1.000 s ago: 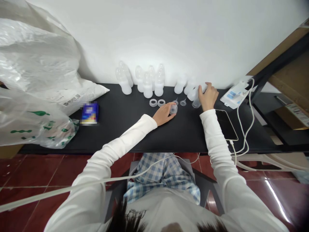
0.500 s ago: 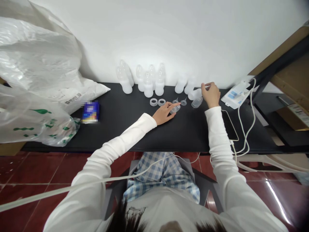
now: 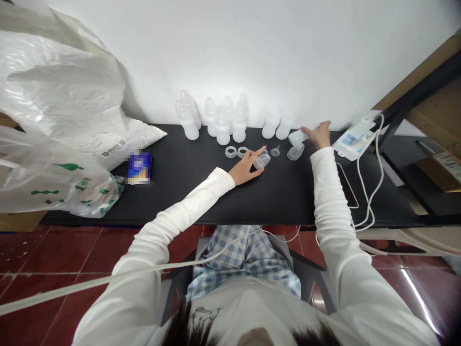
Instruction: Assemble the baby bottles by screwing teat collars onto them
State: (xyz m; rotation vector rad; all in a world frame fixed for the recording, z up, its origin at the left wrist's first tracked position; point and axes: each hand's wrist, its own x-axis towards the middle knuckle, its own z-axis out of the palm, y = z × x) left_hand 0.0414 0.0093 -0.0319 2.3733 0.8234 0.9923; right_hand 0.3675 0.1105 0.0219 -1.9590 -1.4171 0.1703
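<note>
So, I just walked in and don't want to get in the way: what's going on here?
A seated person is handling bottles and clear parts at a black table. The left hand has its fingers spread at a clear cap. The right hand is at a tilted white bottle; its grip is hard to make out. Two rings lie near the left hand, and clear-topped bottles stand along the wall.

Both arms (image 3: 196, 196) outstretched, left grip (image 3: 245, 169) with forefinger (image 3: 258, 153) extended, right grip (image 3: 320, 135) farther forward.
</note>
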